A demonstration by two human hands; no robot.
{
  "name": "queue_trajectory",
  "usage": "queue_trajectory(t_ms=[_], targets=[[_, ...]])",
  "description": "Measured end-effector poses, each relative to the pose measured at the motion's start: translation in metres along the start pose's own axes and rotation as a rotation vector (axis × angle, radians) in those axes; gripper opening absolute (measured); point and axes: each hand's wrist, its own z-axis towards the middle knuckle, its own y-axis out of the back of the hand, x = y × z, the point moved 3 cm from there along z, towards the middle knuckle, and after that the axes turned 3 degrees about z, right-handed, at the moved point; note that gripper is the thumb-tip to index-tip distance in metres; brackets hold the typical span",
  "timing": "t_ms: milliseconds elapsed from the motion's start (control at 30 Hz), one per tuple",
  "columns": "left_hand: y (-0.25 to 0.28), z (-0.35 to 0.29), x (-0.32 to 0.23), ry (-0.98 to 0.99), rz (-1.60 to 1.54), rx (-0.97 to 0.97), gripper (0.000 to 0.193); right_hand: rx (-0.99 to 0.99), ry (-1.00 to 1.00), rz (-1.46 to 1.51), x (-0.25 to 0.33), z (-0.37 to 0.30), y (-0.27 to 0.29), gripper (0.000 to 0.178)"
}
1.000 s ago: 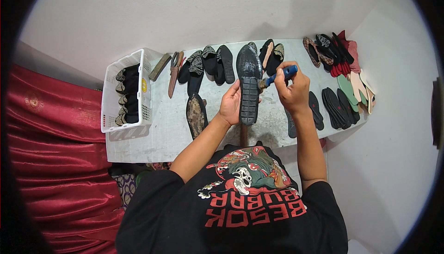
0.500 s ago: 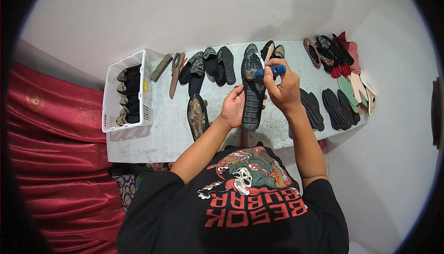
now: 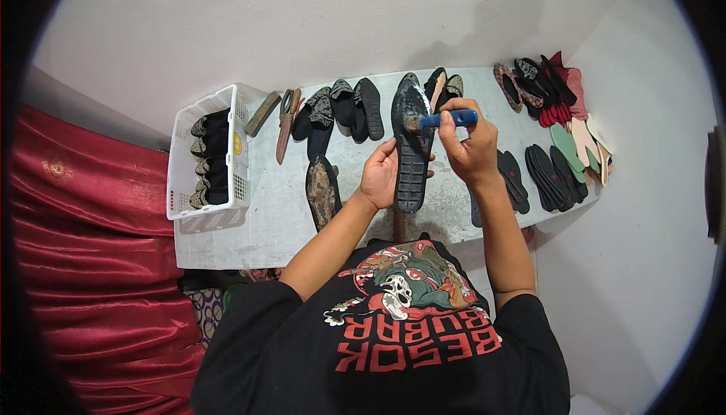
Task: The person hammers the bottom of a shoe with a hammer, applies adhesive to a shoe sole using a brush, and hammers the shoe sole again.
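My left hand [image 3: 380,176] is closed round the side of a black shoe sole [image 3: 411,177], its treaded face turned up and its pointed toe away from me. The toe half has a wet, shiny coating. In my right hand [image 3: 473,147] is a blue-handled brush [image 3: 452,119], gripped between thumb and fingers. Its brown bristles [image 3: 413,123] touch the sole around its middle, at the lower end of the shiny area. Left of my left hand lies a sole with a worn brown surface [image 3: 322,192].
A white plastic basket [image 3: 240,165] with black patterned shoes stands on the table [image 3: 204,245] at left. Near it are a sharpening stone [image 3: 262,114], scissors [image 3: 287,103] and several slippers [image 3: 369,106]. Black insoles [image 3: 546,179] and green and beige insoles [image 3: 567,148] lie at right.
My right hand has shifted slightly right with the brush, whose handle now lies flatter and shows more. The sole stays nearly in place in my left hand.
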Motion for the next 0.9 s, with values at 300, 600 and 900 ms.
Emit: queue_trajectory(t_ms=[300, 600, 900], targets=[[-0.003, -0.006, -0.011, -0.065, -0.137, -0.035, 0.057, 0.028, -0.01, -0.051, -0.002, -0.001, 0.013, 0.011], [-0.005, -0.006, -0.006, -0.016, -0.063, -0.088, 0.063, 0.062, -0.069, 0.095, 0.01, -0.003, 0.001, 0.012], [-0.012, -0.005, -0.003, -0.057, -0.009, -0.086, 0.064, 0.012, -0.052, -0.054, 0.002, 0.002, 0.015, 0.012]])
